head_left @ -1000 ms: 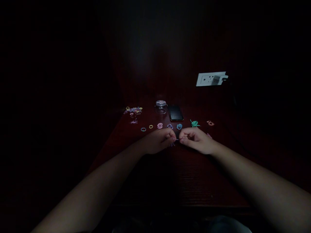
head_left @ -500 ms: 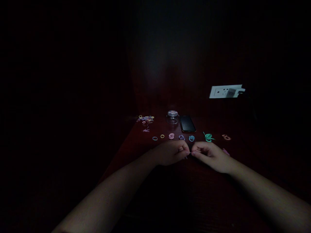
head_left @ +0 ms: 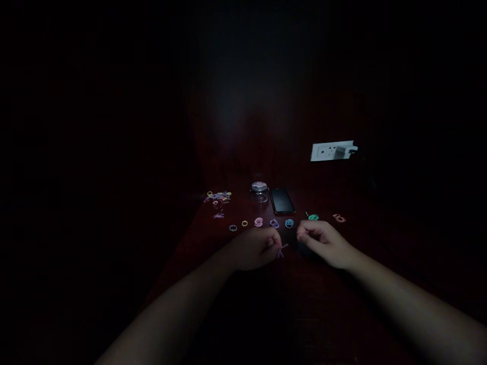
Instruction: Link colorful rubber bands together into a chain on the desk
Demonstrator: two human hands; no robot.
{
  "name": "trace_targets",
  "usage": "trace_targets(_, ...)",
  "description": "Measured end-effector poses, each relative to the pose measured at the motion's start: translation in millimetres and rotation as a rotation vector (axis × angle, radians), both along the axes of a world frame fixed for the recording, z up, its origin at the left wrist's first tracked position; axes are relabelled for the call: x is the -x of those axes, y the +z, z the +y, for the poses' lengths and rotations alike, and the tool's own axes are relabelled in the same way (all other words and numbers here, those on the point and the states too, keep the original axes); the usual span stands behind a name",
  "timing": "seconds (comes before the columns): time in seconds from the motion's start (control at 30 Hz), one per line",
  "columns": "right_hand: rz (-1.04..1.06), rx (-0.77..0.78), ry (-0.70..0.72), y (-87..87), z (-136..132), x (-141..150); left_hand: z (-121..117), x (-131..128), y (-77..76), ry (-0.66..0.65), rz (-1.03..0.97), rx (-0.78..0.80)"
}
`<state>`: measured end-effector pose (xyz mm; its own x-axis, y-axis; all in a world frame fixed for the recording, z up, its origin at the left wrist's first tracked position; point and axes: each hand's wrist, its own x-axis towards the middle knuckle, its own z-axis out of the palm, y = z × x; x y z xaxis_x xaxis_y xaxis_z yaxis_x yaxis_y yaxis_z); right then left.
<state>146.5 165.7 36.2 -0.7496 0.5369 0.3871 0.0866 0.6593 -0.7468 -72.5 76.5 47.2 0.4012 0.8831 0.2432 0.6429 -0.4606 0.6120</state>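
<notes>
My left hand (head_left: 258, 249) pinches thin purple elastic bands (head_left: 284, 246), whose loops and ends stick out past the fingertips. A short gap to the right, my right hand (head_left: 323, 242) is closed with thumb and forefinger together; whether anything is between them cannot be made out. Beyond the hands runs a row of small hair ties: a multicoloured one (head_left: 233, 228), a yellow one (head_left: 244, 223), pink ones (head_left: 258, 222), purple ones (head_left: 274, 223), blue ones (head_left: 289, 223), green ones (head_left: 313, 217) partly behind my right hand, and orange ones (head_left: 339, 218).
A mixed pile of bands (head_left: 218, 196) lies at the far left of the dark red table (head_left: 201, 243), with a purple bunch (head_left: 218, 216) before it. Behind the row are a clear lidded jar (head_left: 259, 193) and a phone (head_left: 282, 201). A wall socket (head_left: 332, 151) holds a plug.
My hands have drawn apart; the purple strand stretched between them now hangs only from my left hand. The view has shifted, so the table things appear further left and lower.
</notes>
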Motion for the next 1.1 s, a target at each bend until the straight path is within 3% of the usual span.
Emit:
trace_targets(0.13, 0.013, -0.134, -0.244, 0.5, 31.1, -7.5, 3.6, 4.3, -2.4, 0.046, 0.060, -0.015)
trace_targets(0.23, 0.036, -0.098, -0.389, 1.3, 71.7, -3.0, 5.2, 4.3, -1.9, 0.082, 0.114, -0.033)
trace_targets(0.4, -0.050, -0.127, -0.402, -1.9, 129.5, 29.7, 5.5, 2.4, -0.9, 0.060, 0.103, -0.028)
trace_targets(0.63, -0.068, -0.090, -0.426, -8.6, 155.7, 48.7, 4.7, 0.3, 0.2, 0.067, 0.118, -0.041)
trace_targets(0.87, 0.018, -0.077, -0.448, 0.3, 144.5, 37.0, 5.0, 0.0, 2.9, 0.049, 0.159, -0.070)
trace_targets(0.97, 0.015, -0.083, -0.384, 7.8, 114.2, 40.7, 5.2, 0.0, 3.8, 0.078, 0.172, -0.088)
trace_targets(1.1, -0.075, -0.117, -0.239, 21.9, 50.5, 49.6, 5.4, 0.4, 5.8, 0.143, 0.187, -0.126)
